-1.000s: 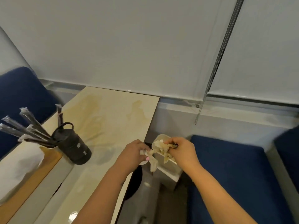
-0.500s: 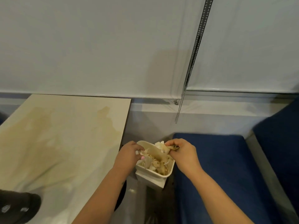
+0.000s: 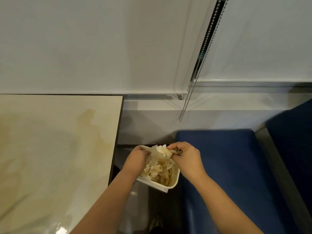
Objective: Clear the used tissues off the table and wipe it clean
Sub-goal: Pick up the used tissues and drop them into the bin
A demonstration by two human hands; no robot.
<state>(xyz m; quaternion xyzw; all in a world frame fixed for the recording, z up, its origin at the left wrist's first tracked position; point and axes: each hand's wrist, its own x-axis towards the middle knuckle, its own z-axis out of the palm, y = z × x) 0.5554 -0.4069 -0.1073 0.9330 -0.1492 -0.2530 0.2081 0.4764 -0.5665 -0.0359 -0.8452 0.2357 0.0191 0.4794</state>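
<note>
A small white bin [image 3: 174, 181] stands on the floor between the table and the blue seat, filled with crumpled, stained used tissues [image 3: 157, 171]. My left hand [image 3: 136, 159] is curled at the bin's left rim, its fingers down among the tissues. My right hand [image 3: 184, 157] pinches a wad of white and stained tissue [image 3: 164, 152] over the bin's far rim. The beige table [image 3: 55, 149] lies to the left with a wide yellowish wet stain [image 3: 91, 122] across it.
A blue cushioned seat [image 3: 228, 166] fills the right side, with a second blue cushion [image 3: 295, 132] at the far right. White roller blinds cover the wall behind, and a bead chain [image 3: 187, 102] hangs down near the sill. Dark floor shows below the bin.
The view has swung right and down, so the black cup of wrapped straws has left the frame. Both hands have stayed at the bin, with the tissues now lower inside it.
</note>
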